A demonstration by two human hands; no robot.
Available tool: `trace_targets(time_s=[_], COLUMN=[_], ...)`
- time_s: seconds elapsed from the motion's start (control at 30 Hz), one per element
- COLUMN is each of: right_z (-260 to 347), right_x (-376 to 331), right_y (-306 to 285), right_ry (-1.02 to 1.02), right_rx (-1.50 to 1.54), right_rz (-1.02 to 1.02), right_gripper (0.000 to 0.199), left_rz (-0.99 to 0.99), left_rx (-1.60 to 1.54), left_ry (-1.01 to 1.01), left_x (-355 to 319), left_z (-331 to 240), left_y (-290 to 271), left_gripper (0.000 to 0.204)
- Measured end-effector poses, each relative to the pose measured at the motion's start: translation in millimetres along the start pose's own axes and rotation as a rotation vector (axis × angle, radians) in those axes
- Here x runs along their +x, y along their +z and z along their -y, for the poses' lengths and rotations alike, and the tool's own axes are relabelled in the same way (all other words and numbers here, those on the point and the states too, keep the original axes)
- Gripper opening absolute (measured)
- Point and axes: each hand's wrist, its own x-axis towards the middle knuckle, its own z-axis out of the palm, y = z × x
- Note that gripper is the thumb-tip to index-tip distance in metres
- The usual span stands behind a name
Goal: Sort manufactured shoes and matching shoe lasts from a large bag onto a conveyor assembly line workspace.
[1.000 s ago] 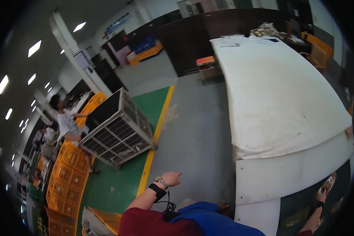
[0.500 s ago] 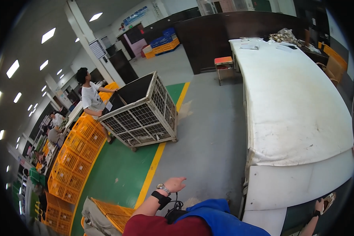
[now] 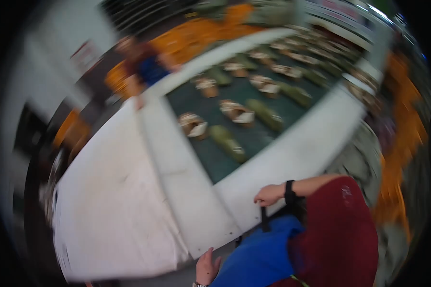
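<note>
- Blue bag (image 3: 261,256) (it looks like soft cloth) sits at about 6 o'clock, low in the blurry picture, tight against the person's dark red top (image 3: 337,234).
- Black strap (image 3: 264,219) goes up from the bag to the hand with the black wristband (image 3: 269,194). Which of the two hands this is, I cannot tell. Its fingers curl down on the strap's top end.
- Another hand (image 3: 207,268) at 6 o'clock touches the bag's edge, fingers loose, holding nothing.
- White surface (image 3: 124,201) spreads toward 9 o'clock, just beside both hands.
- Green belt (image 3: 254,107) with small bundles runs toward 1 o'clock.
</note>
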Motion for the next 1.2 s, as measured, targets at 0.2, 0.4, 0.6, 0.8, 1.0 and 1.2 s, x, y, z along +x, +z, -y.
trace_targets(time_s=[0.2,0.4,0.6,0.8,1.0,1.2], right_z=[18.9,205.2,256.7,253.3,358.1,396.8], right_x=[-145.2,-209.2,-21.7,-3.4,-41.8,-54.4], right_y=[146.2,425.9,687.5,530.7,547.8,551.5], right_ry=[0.939,2.234,1.697,1.482,1.758,1.853], right_rx=[0.365,0.962,1.587,1.275,1.156,1.238], right_rz=[-0.727,-0.928,-0.345,-0.920,-0.898,-0.896], right_gripper=[0.024,0.025,0.042,0.035,0.037,0.030], left_rz=[0.377,0.622,0.685,0.930,1.550,1.108], left_rx=[0.029,0.194,0.153,-0.139,-0.311,-0.938], left_ry=[0.466,0.898,1.173,1.272,2.011,2.227], left_x=[103.6,135.0,108.2,79.1,-19.1,-55.7], left_z=[-16.8,-48.3,-100.6,-134.0,-237.0,-233.3], left_y=[-47.9,-40.2,-56.2,-76.3,-158.7,-180.7], left_gripper=[0.052,0.048,0.046,0.039,0.032,0.014])
